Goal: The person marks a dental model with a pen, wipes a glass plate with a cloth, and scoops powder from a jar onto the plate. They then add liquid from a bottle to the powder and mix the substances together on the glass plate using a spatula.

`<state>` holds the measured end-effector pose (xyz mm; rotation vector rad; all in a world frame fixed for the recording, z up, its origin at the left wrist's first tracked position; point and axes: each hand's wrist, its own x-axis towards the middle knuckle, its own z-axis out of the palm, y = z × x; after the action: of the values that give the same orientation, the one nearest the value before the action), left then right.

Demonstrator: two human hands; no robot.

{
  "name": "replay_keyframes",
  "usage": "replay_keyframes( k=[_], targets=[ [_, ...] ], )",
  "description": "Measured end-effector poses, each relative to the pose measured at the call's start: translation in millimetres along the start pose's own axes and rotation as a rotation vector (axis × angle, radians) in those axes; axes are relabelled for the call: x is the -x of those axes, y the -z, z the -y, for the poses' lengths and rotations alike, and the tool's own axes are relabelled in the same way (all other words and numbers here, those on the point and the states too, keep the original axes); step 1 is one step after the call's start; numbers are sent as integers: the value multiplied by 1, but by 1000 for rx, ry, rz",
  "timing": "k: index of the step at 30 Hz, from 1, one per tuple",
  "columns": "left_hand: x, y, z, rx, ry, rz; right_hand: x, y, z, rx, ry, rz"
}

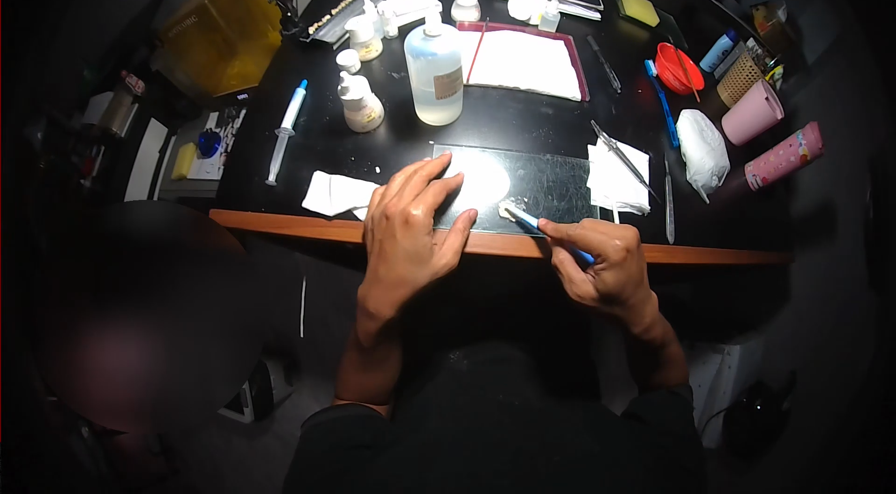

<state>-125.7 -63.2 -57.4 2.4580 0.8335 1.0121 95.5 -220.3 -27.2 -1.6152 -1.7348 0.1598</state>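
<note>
A clear glass plate (555, 178) lies at the front edge of the black table. My left hand (411, 223) rests on the plate's left end, its fingers apart and nothing in them. In my right hand (602, 261) is a blue toothbrush (525, 217), its white head touching the glass near the plate's middle, beside a small whitish smear. A bright glare covers part of the plate. Just left of my left hand is a folded white cloth (334, 194). White paper (621, 186) with metal tweezers (623, 158) on it lies at the plate's right end.
Behind the plate stand a large clear bottle (435, 74) and several small white bottles. A red-rimmed tray (527, 63) holds white paper. On the left lies a syringe (285, 134). To the right are a red bowl (679, 69), a white bag (701, 152) and pink cups.
</note>
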Motion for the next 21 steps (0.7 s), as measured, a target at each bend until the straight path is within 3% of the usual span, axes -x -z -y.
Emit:
replay_keyframes(
  k=[3,6,12,17,21],
  targets=[
    [-4,3,-2,56,-38,-51,-2,-1,-11,-58,5,-3],
    [-12,12,-11,260,89,-148,-6,4,-21,-162,-24,-9],
    [-65,22,2,165,19,-377,4,4,-29,-315,-119,-84],
    [-97,10,25,-46,30,-273,4,3,-26,-275,-58,-91],
    [-114,2,38,120,121,-141,1,3,-28,-280,-45,-87]
  ],
)
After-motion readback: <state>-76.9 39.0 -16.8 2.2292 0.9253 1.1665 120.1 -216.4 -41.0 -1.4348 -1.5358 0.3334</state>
